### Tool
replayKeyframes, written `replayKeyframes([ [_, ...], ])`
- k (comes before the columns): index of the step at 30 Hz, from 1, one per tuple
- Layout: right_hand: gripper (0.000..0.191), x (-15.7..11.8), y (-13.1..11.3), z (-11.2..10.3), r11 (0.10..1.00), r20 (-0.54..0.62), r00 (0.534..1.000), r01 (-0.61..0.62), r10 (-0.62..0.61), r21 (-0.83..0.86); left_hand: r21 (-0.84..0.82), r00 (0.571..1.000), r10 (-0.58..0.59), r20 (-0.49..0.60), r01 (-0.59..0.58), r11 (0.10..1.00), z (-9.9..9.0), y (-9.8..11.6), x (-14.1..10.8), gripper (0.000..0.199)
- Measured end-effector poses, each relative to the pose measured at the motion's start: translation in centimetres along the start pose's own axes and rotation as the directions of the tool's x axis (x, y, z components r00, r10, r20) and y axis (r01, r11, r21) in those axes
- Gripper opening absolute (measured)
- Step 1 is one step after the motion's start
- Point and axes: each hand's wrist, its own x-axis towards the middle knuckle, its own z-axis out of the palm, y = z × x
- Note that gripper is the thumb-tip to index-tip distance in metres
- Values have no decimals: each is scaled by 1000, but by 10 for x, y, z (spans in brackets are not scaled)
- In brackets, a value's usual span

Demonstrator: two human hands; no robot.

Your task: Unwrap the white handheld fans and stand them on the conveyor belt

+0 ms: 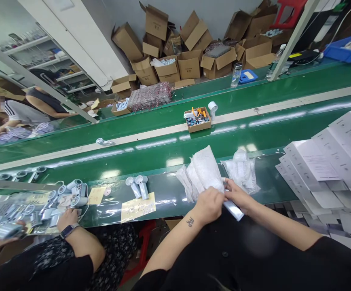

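My left hand (211, 205) is closed on the lower edge of a white bubble-wrap bag (206, 163). From the right, my right hand (238, 195) grips a shiny light-blue hair dryer (233, 211) at the bag's mouth. Its handle sticks out below the fingers; the other end is hidden by the bag and hands. More bubble-wrap bags (186, 182) lie beside the left edge of the held one. To the right rests a wrapped bundle (242, 169). Two light-blue hair dryers (142, 186) lie left of my hands, near a handwritten yellow paper (138, 207).
A co-worker's hand (67, 220) is among several hair dryers at left. White printed boxes (315, 161) stack up at right. Across the green conveyor belt (160, 149) stand a small parts carton (199, 126) with orange-handled tools and a white hair dryer (212, 109).
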Motion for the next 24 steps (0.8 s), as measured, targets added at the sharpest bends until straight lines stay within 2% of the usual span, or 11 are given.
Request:
replayKeyframes([
  [2,45,0,-1,-1,986,58,994,-104,97,128,39,990,121,76,-124,992,0,5,-3,17],
  [3,38,0,-1,-3,971,61,986,-162,154,174,28,992,96,80,-99,995,2,4,-5,16],
  [5,25,-2,0,-6,938,7,965,-255,261,236,-54,996,-86,37,87,995,8,0,-10,14],
  [7,18,-6,3,-9,927,-77,947,-286,312,245,-215,948,-318,2,310,926,17,-6,-13,9],
  [10,18,-13,10,-11,964,-163,960,-200,229,174,-415,877,-481,8,440,796,24,-11,-10,12],
  [12,21,-19,16,-12,981,-162,971,-157,174,113,-441,880,-474,1,426,790,22,-8,-6,5],
  [14,24,-25,22,-19,986,-104,981,-168,167,-6,-418,907,-420,-21,373,828,14,1,-3,14],
  [17,28,-37,23,-40,962,-13,996,-90,90,-256,-425,989,-146,-4,131,896,-2,22,-3,15],
  [19,27,-49,16,-59,941,-25,999,20,-31,-338,-488,1000,-8,18,16,873,-11,37,-1,16],
  [21,20,-63,2,-75,963,-60,996,43,-61,-265,-561,1000,5,25,10,828,-17,48,6,15],
  [24,15,-78,-22,-88,985,46,993,-113,108,127,-622,999,-44,17,45,781,-20,58,23,14],
])
